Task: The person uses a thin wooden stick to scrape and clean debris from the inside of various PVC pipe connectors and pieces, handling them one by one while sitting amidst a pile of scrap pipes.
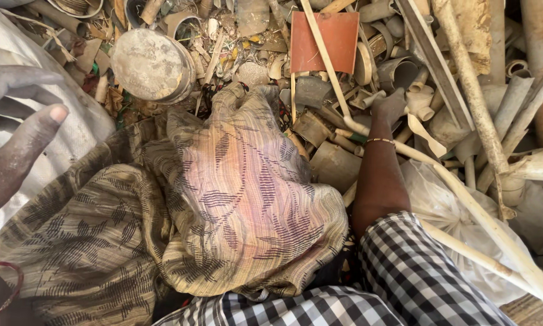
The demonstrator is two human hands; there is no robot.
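The right hand (391,104) is down in a heap of broken plastic pipe bits (404,72), grey and cream and dusty. It rests on a short pipe piece (419,99) near the middle right of the heap. Its fingers are bent into the pieces, but whether they grip one cannot be told.

These bits look hard and stiff, and light enough for one hand. Broken ends may be sharp, and the dust may make them slip. A short piece is likely best held around its round middle, away from the jagged rim.

A long pale strip (465,199) runs across the heap beside the arm. A flat red-brown sheet (326,42) and a round dusty lid (147,63) lie farther up. The left hand (18,115) is open, fingers spread, holding nothing, over a white sack (84,130). A patterned cloth (241,199) covers the person's lap.
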